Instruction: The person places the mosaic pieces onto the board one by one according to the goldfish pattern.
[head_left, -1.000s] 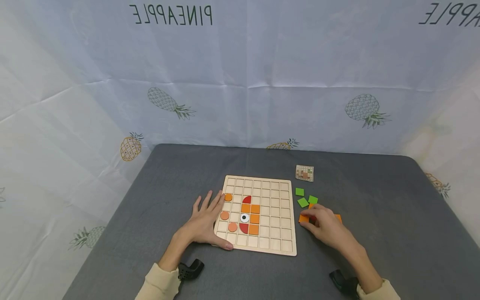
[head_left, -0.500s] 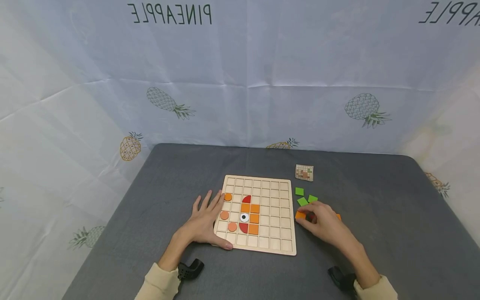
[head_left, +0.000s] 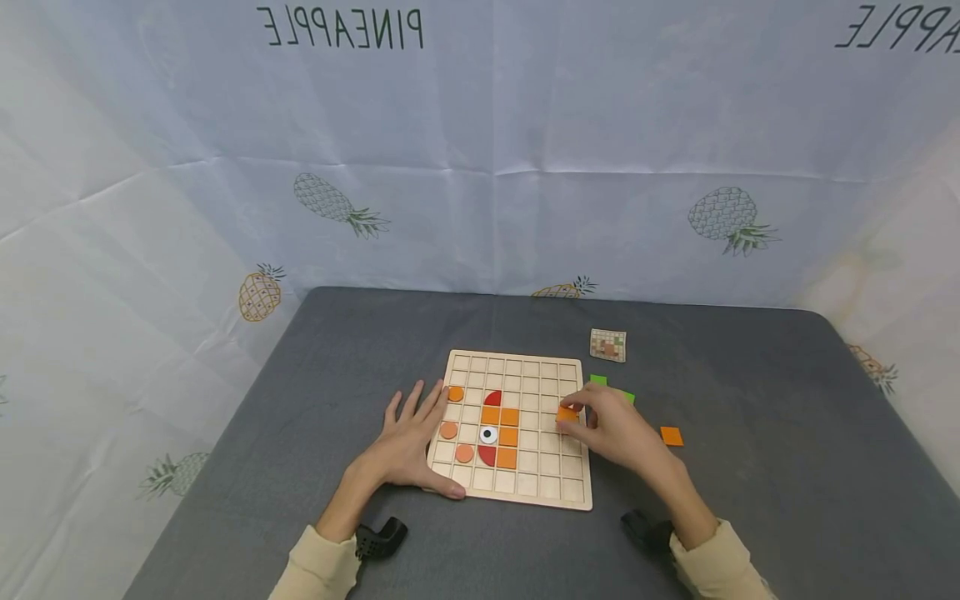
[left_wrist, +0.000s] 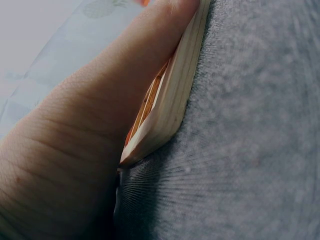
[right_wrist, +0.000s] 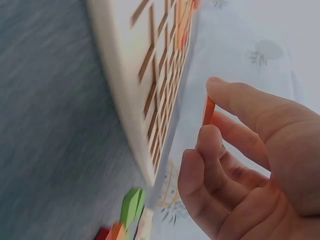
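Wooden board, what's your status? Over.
Left hand on left edge of wooden board. Right hand pinching orange tile above its right side. No piece visible between tile and placed orange squares.

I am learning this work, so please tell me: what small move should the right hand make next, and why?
Perhaps the right hand should carry the orange tile toward the orange squares on the board: it pinches this tile over the board's right side, cells beside those squares are bare, and the left hand rests on the board's left edge.
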